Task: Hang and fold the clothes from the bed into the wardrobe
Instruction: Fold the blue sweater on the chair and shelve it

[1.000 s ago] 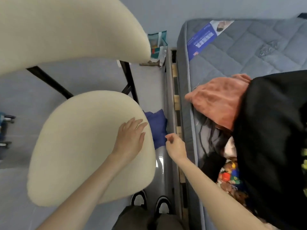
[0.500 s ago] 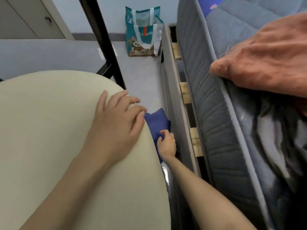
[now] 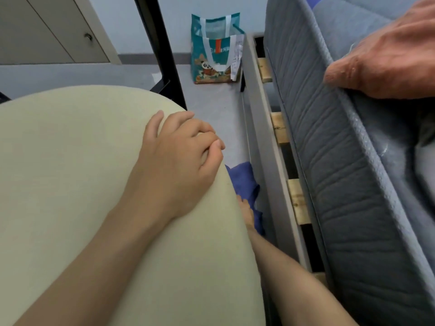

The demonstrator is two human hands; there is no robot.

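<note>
The blue garment (image 3: 244, 182) lies crumpled on the grey floor (image 3: 211, 109), in the narrow gap between a cream seat (image 3: 70, 184) on the left and the bed frame (image 3: 266, 149) on the right, and it touches the foot of the frame's side rail. The right hand (image 3: 246, 212) reaches down into that gap at the near end of the garment and is against the fabric, which bunches up around it. The seat's rim hides most of this hand, so I cannot tell whether the fingers are closed on the cloth. The left hand (image 3: 179, 156) rests on top of the cream seat with its fingers curled over the right rim, gripping it, just above and to the left of the garment. To the right of the frame, wooden slats (image 3: 277, 128) show under a grey quilted mattress (image 3: 329, 161), and an orange garment (image 3: 388, 60) hangs over the mattress's far edge. On the floor farther off, a teal shopping bag (image 3: 215, 50) stands upright against the end of the bed frame. A black metal bar (image 3: 162, 43) rises behind the seat, and a pale cabinet door (image 3: 47, 27) with a small knob stands at the far left.
</note>
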